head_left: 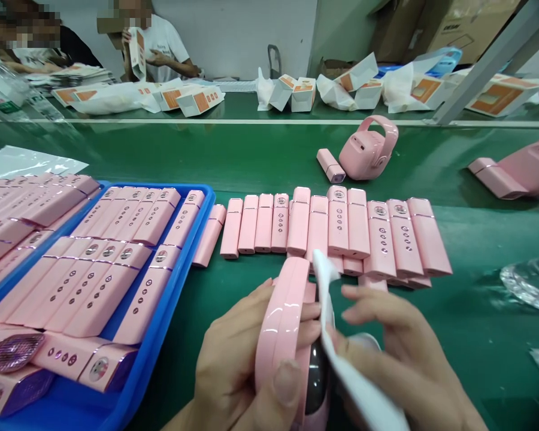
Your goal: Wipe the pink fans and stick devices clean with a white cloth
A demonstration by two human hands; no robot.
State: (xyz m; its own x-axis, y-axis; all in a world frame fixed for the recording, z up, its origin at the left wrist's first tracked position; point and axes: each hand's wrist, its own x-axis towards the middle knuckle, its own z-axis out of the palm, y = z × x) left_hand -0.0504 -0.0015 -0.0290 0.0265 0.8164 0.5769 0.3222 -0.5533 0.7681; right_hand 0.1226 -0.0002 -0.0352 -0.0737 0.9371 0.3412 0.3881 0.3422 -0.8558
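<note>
Glossy pink plastic gadget with a loop handle is right up close, gripped firmly in the left hand, fingers wrapped around the handle. Its dark oval panel faces the right hand, which is closed on a soft white sheet and presses it against the gadget's body (can't see the thumb, though). Just past them, a row of rectangular pink sticks lies on a green work mat, and a bright blue plastic tray packed with more pink sticks sits to the left. Clear plastic wrap is off to the right. Farther up the mat are another pink handled gadget and a loose pink stick. White-and-orange cartons line the far bench, and a co-worker in a white shirt at upper centre holds one up.
</note>
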